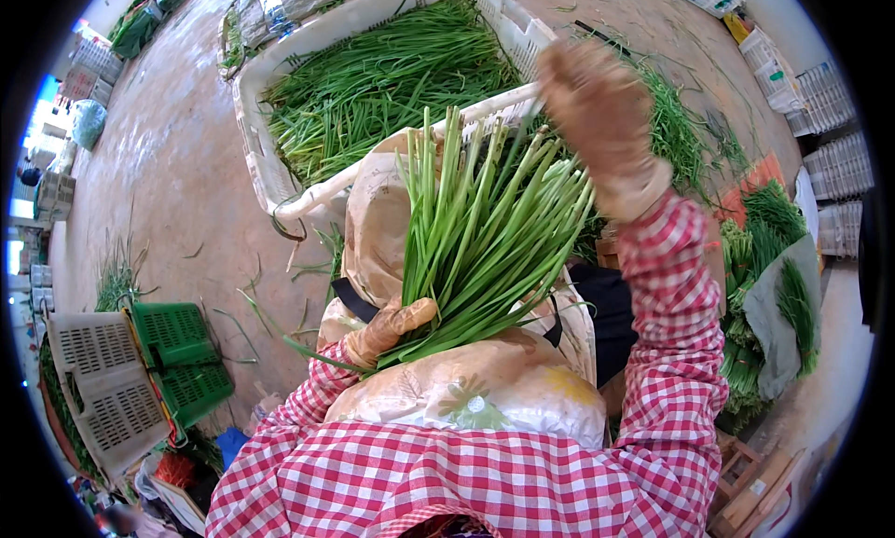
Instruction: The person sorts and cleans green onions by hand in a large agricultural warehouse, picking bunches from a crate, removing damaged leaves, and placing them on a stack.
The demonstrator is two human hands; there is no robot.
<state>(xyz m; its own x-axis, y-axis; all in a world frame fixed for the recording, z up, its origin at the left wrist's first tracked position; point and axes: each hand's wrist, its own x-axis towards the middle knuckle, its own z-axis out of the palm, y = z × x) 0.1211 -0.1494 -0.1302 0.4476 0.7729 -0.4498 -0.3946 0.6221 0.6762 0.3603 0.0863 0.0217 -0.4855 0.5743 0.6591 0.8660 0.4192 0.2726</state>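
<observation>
Chive bunch [485, 240] clenched in left hand [387, 328], right hand [597, 109] raised above tips

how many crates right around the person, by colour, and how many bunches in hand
white crate with greens: 1
beige crate: 1
green crate: 1
bunch of green stalks, gripped at its base by the left hand: 1
The right hand is up at the stalk tips.
total: 4

Bare concrete floor [177, 165] w/ stacked white crates [834, 165] at edges, daylight.
</observation>
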